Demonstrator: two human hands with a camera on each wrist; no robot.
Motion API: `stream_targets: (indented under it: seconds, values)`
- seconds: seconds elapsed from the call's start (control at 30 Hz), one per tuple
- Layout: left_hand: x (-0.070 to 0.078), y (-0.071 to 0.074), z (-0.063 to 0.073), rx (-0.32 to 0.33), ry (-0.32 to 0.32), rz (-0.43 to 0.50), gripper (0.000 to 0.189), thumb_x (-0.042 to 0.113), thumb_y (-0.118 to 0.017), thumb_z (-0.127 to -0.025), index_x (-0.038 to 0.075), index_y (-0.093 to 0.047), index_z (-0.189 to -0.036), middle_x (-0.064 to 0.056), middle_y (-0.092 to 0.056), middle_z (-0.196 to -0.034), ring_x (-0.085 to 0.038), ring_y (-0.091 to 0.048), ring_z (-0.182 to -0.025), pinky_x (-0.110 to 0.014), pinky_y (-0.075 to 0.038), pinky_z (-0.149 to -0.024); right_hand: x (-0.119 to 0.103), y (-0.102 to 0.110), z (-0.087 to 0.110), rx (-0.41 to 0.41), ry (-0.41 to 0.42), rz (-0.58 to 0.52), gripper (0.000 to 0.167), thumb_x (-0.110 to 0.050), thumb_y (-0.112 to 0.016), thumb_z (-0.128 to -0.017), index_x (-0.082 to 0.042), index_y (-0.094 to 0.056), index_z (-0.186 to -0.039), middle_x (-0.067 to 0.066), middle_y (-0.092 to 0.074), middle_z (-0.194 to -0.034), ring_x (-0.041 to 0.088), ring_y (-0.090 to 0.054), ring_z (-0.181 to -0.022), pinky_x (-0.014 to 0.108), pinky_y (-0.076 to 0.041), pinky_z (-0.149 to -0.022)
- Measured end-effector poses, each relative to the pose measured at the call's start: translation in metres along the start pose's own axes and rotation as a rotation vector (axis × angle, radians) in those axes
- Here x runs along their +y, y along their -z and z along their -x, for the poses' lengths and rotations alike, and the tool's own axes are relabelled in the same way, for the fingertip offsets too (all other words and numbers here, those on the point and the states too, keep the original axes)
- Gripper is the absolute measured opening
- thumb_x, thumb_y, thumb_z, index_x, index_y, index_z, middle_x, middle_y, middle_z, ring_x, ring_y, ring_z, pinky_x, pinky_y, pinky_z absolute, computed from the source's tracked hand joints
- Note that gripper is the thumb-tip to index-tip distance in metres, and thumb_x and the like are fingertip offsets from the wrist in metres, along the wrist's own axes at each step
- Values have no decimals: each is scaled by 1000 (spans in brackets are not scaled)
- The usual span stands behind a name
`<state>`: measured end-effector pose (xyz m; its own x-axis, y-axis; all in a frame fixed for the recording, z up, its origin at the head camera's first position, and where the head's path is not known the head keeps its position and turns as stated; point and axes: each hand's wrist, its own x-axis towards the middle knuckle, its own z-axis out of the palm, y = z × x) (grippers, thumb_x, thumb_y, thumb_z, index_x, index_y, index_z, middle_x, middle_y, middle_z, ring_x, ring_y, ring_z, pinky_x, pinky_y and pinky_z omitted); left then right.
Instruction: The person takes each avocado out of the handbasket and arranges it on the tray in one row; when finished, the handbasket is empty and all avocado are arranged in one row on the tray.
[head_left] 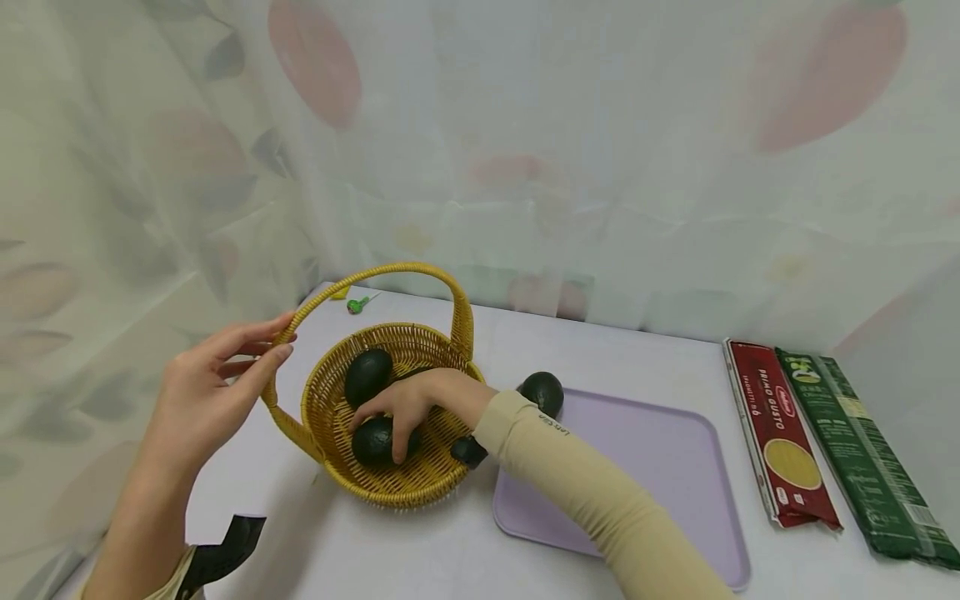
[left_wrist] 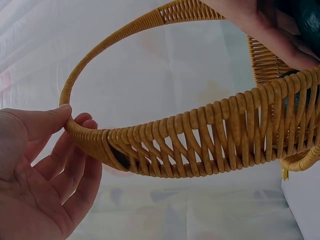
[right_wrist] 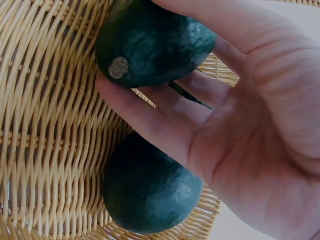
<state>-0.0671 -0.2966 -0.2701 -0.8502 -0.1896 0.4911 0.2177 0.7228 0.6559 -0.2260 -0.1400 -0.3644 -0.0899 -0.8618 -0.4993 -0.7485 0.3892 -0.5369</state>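
Note:
A yellow wicker basket (head_left: 397, 498) stands on the white table, its tall arched handle (head_left: 408, 268) upright. With thumb and fingertips my left hand (head_left: 213, 383) pinches the left side of that handle, as the left wrist view also shows. My right hand (head_left: 408, 408) reaches down inside the basket. Its thumb and fingers curl round a dark green avocado (right_wrist: 155, 45) with a brown stem scar, low against the woven wall. Another avocado (head_left: 368, 377) lies beside it in the basket, just behind the fingers. Outside, an avocado (head_left: 543, 392) sits at the tray's back left corner, partly behind the right sleeve.
A lilac tray (head_left: 652, 454) lies right of the basket, under the right forearm. Farther right are a red spaghetti packet (head_left: 780, 433) and a green packet (head_left: 862, 450). A small green object (head_left: 357, 306) lies behind the basket. A patterned curtain (head_left: 600, 167) hangs along the back.

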Motion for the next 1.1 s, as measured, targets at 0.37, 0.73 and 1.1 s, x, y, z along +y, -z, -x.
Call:
stream_targets:
  seconds: [0.37, 0.73, 1.1]
  values:
    - [1, 0, 0, -2, -5, 12, 34, 6, -71, -89, 13, -69, -123, 18, -68, -111, -1, -59, -92, -6, -45, -78, -7, 7, 15, 15, 19, 51, 81, -30, -86, -75, -36, -43, -144, -10, -42, -143, 6, -40, -128, 22, -37, -101]
    - [1, 0, 0, -6, -7, 16, 35, 7, -71, -90, 13, -69, -124, 17, -68, -111, -1, -59, -92, -6, -44, -78, -1, 16, 55, 67, 95, 29, 78, -28, -83, -79, -33, -42, -145, -7, -41, -145, 8, -38, -132, 25, -36, -104]
    - [-1, 0, 0, -4, -20, 31, 36, 4, -71, -89, 11, -69, -124, 17, -68, -110, 0, -60, -92, -6, -45, -78, 19, 21, 95, 135, 97, 0, 76, -27, -80, -81, -29, -42, -147, -10, -40, -146, 4, -37, -130, 26, -36, -105]
